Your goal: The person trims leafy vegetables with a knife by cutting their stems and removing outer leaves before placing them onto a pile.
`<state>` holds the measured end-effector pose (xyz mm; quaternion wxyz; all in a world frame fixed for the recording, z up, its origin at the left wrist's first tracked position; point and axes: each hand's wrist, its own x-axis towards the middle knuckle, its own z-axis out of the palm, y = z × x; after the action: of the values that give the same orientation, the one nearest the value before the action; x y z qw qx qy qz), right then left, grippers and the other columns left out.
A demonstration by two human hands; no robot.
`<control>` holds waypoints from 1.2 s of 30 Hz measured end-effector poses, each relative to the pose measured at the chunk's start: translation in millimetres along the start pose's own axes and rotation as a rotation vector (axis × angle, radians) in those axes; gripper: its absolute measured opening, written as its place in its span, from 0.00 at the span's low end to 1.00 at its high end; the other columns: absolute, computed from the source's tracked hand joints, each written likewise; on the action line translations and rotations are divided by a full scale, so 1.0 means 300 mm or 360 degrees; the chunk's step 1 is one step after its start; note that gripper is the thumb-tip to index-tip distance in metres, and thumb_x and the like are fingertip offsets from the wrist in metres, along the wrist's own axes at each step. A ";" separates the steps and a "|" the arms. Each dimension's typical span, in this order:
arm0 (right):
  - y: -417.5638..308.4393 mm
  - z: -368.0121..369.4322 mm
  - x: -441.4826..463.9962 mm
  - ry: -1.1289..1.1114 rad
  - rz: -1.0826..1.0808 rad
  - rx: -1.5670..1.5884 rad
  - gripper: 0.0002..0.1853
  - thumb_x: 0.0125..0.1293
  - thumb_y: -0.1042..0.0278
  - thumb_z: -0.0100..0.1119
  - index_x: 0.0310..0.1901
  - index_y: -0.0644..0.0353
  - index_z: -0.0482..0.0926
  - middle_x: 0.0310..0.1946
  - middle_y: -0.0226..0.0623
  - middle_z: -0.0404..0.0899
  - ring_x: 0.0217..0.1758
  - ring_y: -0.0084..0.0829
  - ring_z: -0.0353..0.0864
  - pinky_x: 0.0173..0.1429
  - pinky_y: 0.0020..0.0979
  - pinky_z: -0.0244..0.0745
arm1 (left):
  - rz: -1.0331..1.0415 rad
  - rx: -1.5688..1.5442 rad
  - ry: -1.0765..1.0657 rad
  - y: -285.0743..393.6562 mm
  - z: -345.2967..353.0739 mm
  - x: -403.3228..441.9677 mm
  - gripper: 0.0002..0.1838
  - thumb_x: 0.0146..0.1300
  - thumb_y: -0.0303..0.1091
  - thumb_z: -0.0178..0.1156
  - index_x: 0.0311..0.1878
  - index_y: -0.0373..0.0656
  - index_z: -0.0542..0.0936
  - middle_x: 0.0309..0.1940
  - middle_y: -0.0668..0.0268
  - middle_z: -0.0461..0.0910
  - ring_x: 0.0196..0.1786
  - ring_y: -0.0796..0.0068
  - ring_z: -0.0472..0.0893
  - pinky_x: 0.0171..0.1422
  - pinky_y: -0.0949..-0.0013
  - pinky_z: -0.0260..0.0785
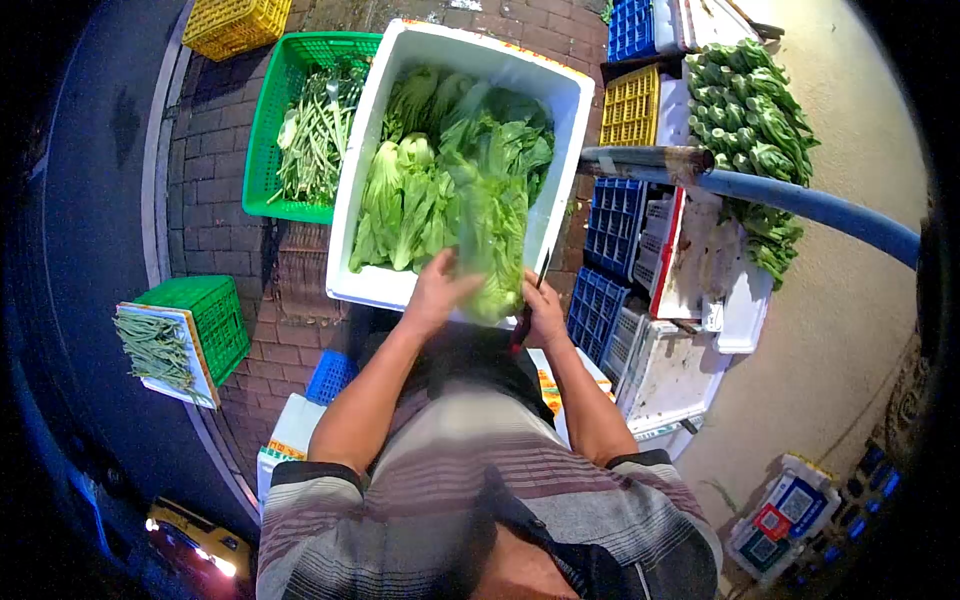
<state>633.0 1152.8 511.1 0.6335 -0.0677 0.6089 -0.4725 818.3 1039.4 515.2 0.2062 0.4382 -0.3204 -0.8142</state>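
A leafy green lettuce point(495, 230), blurred by motion, lies lengthwise between my hands at the near end of a white foam box point(375, 288). My left hand point(438, 295) is at the lettuce's left side, its fingertips smeared, so its grip is unclear. My right hand point(543, 312) is closed around the dark red handle of a knife point(518, 332), with the thin blade pointing up along the box's right edge. That hand's fingers are close against the lettuce's base. More leafy heads point(405, 200) lie inside the box.
Left of the box stands a green basket point(258, 165) of long beans. Farther left, a green crate point(222, 310) stands by a tray of beans point(158, 350). A metal pole point(640, 160) juts in at right, near blue crates point(597, 315) and stacked greens point(745, 110).
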 end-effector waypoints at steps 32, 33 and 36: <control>0.193 -0.154 -0.069 -0.0249 0.0696 0.0796 0.35 0.63 0.41 0.64 0.62 0.60 0.74 0.56 0.42 0.80 0.57 0.39 0.81 0.62 0.45 0.76 | 0.0006 0.1066 -0.0090 0.247 0.022 0.267 0.27 0.60 0.47 0.68 0.54 0.35 0.77 0.44 0.57 0.80 0.44 0.70 0.78 0.50 0.65 0.71; 0.191 -0.147 -0.075 -0.0236 0.0722 0.0776 0.35 0.62 0.40 0.64 0.62 0.60 0.74 0.56 0.42 0.80 0.57 0.39 0.81 0.62 0.45 0.75 | 0.0090 0.1056 -0.0076 0.249 0.016 0.264 0.21 0.60 0.44 0.68 0.48 0.36 0.83 0.36 0.62 0.84 0.37 0.76 0.79 0.44 0.69 0.73; 0.218 -0.175 -0.067 -0.0212 0.0719 0.0602 0.32 0.65 0.42 0.61 0.61 0.61 0.75 0.52 0.41 0.82 0.51 0.38 0.84 0.55 0.42 0.80 | 0.0314 0.1081 0.0037 0.198 -0.053 0.296 0.15 0.61 0.41 0.67 0.34 0.37 0.81 0.24 0.69 0.77 0.29 0.80 0.72 0.34 0.70 0.66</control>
<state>626.6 1227.8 469.0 0.7625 0.1578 0.4670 -0.4191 787.8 936.9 498.8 0.1300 0.4580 -0.6113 -0.6322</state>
